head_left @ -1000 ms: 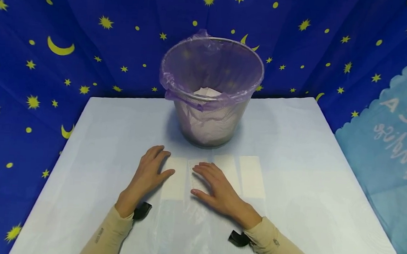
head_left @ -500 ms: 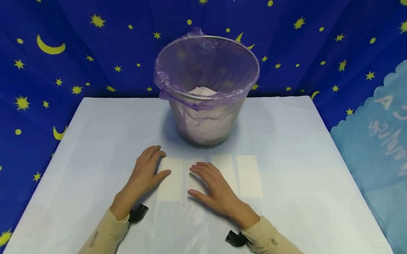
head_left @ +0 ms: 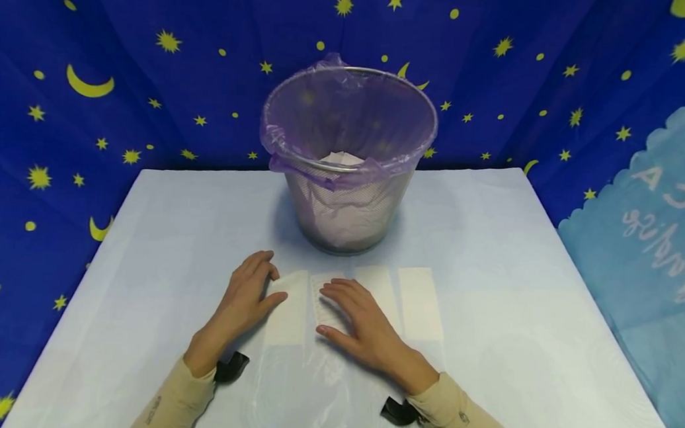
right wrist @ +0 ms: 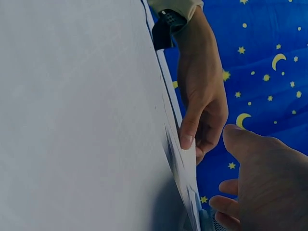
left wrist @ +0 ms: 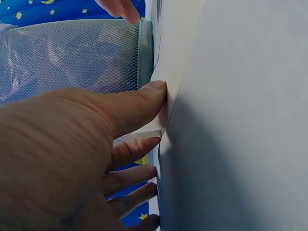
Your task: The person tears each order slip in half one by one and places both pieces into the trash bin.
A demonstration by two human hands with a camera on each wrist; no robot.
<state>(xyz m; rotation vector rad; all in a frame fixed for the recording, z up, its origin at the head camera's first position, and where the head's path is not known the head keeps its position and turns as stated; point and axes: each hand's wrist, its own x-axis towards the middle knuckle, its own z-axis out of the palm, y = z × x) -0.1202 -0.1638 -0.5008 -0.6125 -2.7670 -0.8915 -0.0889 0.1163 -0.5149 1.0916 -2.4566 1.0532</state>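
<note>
Several white paper rectangles lie side by side in front of the bin. On the leftmost paper [head_left: 288,313], the far left corner is lifted; its edge shows between thumb and index finger in the left wrist view. My left hand [head_left: 245,295] pinches that corner with thumb and index, the other fingers spread along the table. Over the second paper [head_left: 320,298], my right hand [head_left: 364,325] hovers with fingers apart, partly hiding it and the third paper [head_left: 380,289]. A fourth paper [head_left: 421,306] lies flat at the right. The right wrist view shows the right hand [right wrist: 272,175] holding nothing.
A mesh bin [head_left: 348,221] with a purple liner bag [head_left: 276,140] stands behind the papers, white crumpled paper [head_left: 343,158] inside. The pale cloth-covered table [head_left: 527,306] meets a dark blue star-patterned curtain [head_left: 167,82]. A light blue cloth [head_left: 661,263] hangs at the right.
The leftmost paper's far left corner has come up in my left hand's fingers; it lay flat before. The right hand has stayed nearly still. The head view has shifted slightly.
</note>
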